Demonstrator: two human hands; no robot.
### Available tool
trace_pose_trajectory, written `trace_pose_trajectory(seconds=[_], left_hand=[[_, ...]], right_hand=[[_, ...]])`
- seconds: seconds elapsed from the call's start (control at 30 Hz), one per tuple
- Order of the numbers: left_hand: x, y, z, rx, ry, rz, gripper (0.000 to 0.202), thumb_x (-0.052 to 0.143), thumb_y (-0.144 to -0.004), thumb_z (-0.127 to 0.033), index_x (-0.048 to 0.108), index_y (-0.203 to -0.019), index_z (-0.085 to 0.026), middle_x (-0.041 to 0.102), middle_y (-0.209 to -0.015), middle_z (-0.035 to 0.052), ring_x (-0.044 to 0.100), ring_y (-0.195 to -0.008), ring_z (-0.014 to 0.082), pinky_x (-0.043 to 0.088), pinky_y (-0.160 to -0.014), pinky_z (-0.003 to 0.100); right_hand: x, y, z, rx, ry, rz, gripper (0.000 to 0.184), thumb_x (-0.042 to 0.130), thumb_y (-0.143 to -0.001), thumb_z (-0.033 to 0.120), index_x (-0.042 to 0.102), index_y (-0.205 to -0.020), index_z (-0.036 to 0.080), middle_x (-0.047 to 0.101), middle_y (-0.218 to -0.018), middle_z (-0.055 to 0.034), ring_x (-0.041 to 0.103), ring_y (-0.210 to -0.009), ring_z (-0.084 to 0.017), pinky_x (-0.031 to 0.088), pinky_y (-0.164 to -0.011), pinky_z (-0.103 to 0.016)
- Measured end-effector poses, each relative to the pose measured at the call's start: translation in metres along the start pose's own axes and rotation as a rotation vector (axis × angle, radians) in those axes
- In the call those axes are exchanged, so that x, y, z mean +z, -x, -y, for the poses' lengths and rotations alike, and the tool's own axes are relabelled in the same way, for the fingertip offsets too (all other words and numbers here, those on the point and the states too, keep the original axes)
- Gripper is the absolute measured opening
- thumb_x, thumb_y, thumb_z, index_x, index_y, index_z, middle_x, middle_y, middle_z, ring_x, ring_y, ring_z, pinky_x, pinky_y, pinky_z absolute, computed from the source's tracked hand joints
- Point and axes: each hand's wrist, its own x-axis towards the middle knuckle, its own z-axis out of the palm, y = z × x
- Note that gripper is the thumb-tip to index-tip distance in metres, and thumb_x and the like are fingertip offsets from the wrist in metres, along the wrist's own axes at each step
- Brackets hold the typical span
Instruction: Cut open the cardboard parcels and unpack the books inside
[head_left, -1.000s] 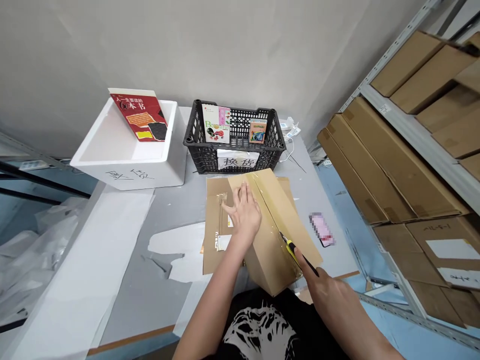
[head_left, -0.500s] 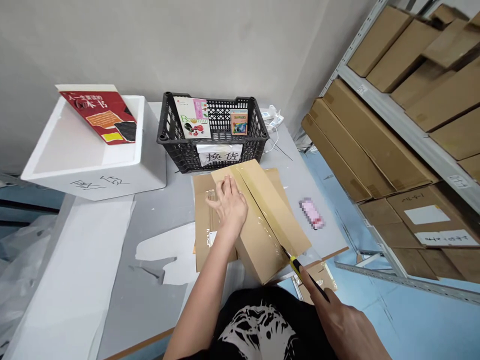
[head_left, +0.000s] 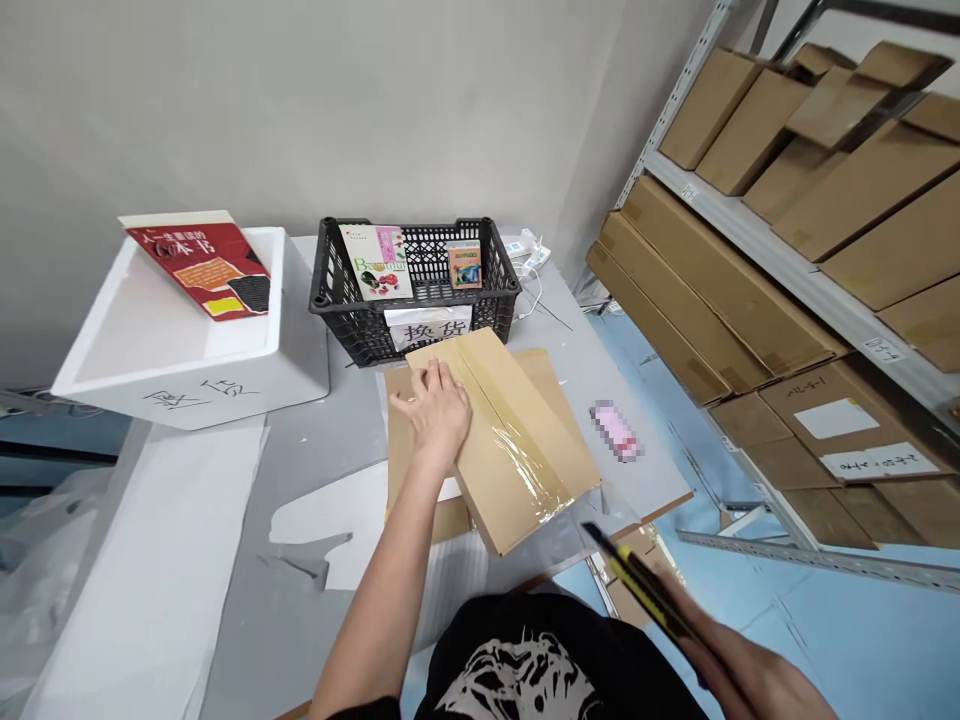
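Note:
A taped cardboard box (head_left: 517,450) lies on the grey table (head_left: 330,450), with clear tape running down its top seam. My left hand (head_left: 437,408) rests flat on the box's far left part, fingers spread. My right hand (head_left: 742,670) is at the lower right, off the box and past the table's edge, closed round a yellow and black utility knife (head_left: 637,580) whose tip points toward the box's near corner. A flattened piece of cardboard (head_left: 401,450) lies under the box.
A black plastic crate (head_left: 345,310) with books stands behind the box. A white foam box (head_left: 187,350) holding a red book (head_left: 202,265) sits at the left. A pink item (head_left: 616,430) lies on the table's right side. Shelves of cardboard cartons (head_left: 787,230) fill the right.
My right hand drew the knife along the tape seam toward me, then pulled it off the box's near end to the lower right. My left hand stayed on the box.

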Motion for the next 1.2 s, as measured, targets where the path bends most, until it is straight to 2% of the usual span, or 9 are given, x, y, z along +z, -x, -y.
trace_pose_trajectory(seconds=[0.1, 0.2, 0.4, 0.57, 0.73, 0.83, 0.97, 1.07, 1.2], left_hand=[[-0.007, -0.024, 0.006, 0.077, -0.053, -0.021, 0.048, 0.026, -0.089, -0.026, 0.052, -0.127, -0.010, 0.049, -0.137, 0.0184, 0.041, -0.123, 0.0317, 0.026, -0.101, 0.056], [-0.014, -0.053, 0.010, 0.088, -0.106, -0.064, 0.047, 0.030, -0.088, -0.028, 0.052, -0.124, -0.008, 0.047, -0.139, 0.0198, 0.039, -0.127, 0.0320, 0.023, -0.105, 0.052], [-0.024, -0.072, 0.025, -0.030, -0.009, 0.313, 0.049, 0.025, -0.090, -0.041, 0.060, -0.106, -0.012, 0.065, -0.114, 0.0190, 0.059, -0.106, 0.0319, 0.043, -0.085, 0.040], [-0.053, -0.028, 0.059, -0.222, -0.010, 0.291, 0.057, 0.025, -0.087, -0.056, 0.058, -0.106, -0.014, 0.067, -0.109, 0.0192, 0.061, -0.103, 0.0358, 0.045, -0.077, 0.040], [-0.087, 0.051, 0.094, -0.465, -0.037, 0.227, 0.062, 0.022, -0.085, -0.065, 0.054, -0.104, -0.015, 0.067, -0.103, 0.0171, 0.064, -0.092, 0.0339, 0.045, -0.068, 0.038], [-0.087, 0.102, 0.099, -0.588, -0.066, 0.244, 0.059, 0.023, -0.085, -0.064, 0.053, -0.099, -0.015, 0.066, -0.101, 0.0175, 0.064, -0.089, 0.0333, 0.045, -0.066, 0.038], [-0.077, 0.156, 0.089, -0.669, -0.082, 0.388, 0.053, 0.022, -0.087, -0.060, 0.053, -0.090, -0.016, 0.066, -0.095, 0.0151, 0.066, -0.082, 0.0307, 0.047, -0.065, 0.038], [-0.080, 0.166, 0.074, -0.603, -0.262, 0.355, 0.050, 0.027, -0.088, -0.055, 0.055, -0.092, -0.014, 0.064, -0.093, 0.0155, 0.064, -0.087, 0.0317, 0.047, -0.069, 0.040], [-0.077, 0.117, 0.043, -0.275, -0.403, 0.058, 0.058, 0.031, -0.088, -0.055, 0.056, -0.106, -0.006, 0.060, -0.106, 0.0214, 0.058, -0.100, 0.0330, 0.046, -0.082, 0.043]], right_hand=[[0.011, -0.030, -0.012, 0.173, -0.469, -0.092, 0.042, 0.032, -0.094, 0.048, 0.054, -0.118, 0.021, 0.062, -0.063, -0.0015, 0.062, -0.054, -0.017, 0.053, -0.058, -0.028], [0.041, -0.066, -0.011, 0.232, -0.825, -0.174, 0.045, 0.035, -0.091, 0.056, 0.055, -0.105, 0.018, 0.068, -0.091, -0.0088, 0.068, -0.086, -0.020, 0.054, -0.077, -0.033], [0.078, -0.096, 0.010, 0.393, -1.064, -0.171, 0.061, 0.039, -0.084, 0.067, 0.045, -0.125, 0.023, 0.061, -0.121, -0.0073, 0.064, -0.104, -0.021, 0.055, -0.078, -0.032], [0.042, -0.125, 0.024, 0.416, -1.018, -0.244, 0.064, 0.054, -0.072, 0.071, 0.057, -0.116, 0.024, 0.058, -0.128, -0.0055, 0.055, -0.117, -0.024, 0.049, -0.090, -0.032], [-0.005, -0.190, 0.054, -0.010, -0.948, -0.104, 0.046, 0.050, -0.078, 0.064, 0.060, -0.098, 0.024, 0.065, -0.098, -0.0021, 0.059, -0.094, -0.019, 0.047, -0.080, -0.027], [-0.005, -0.242, 0.073, -0.203, -0.890, 0.049, 0.040, 0.049, -0.079, 0.062, 0.054, -0.084, 0.022, 0.056, -0.073, 0.0024, 0.053, -0.069, -0.015, 0.043, -0.065, -0.025], [0.018, -0.301, 0.090, -0.306, -0.879, 0.183, 0.037, 0.051, -0.078, 0.058, 0.051, -0.080, 0.021, 0.049, -0.070, 0.0043, 0.046, -0.064, -0.012, 0.037, -0.061, -0.025], [0.028, -0.322, 0.095, -0.349, -0.899, 0.247, 0.035, 0.050, -0.079, 0.055, 0.052, -0.084, 0.020, 0.050, -0.073, 0.0036, 0.046, -0.066, -0.013, 0.036, -0.062, -0.025], [0.031, -0.329, 0.098, -0.416, -0.884, 0.299, 0.031, 0.049, -0.082, 0.050, 0.055, -0.088, 0.021, 0.056, -0.082, 0.0015, 0.050, -0.074, -0.014, 0.038, -0.068, -0.025]])
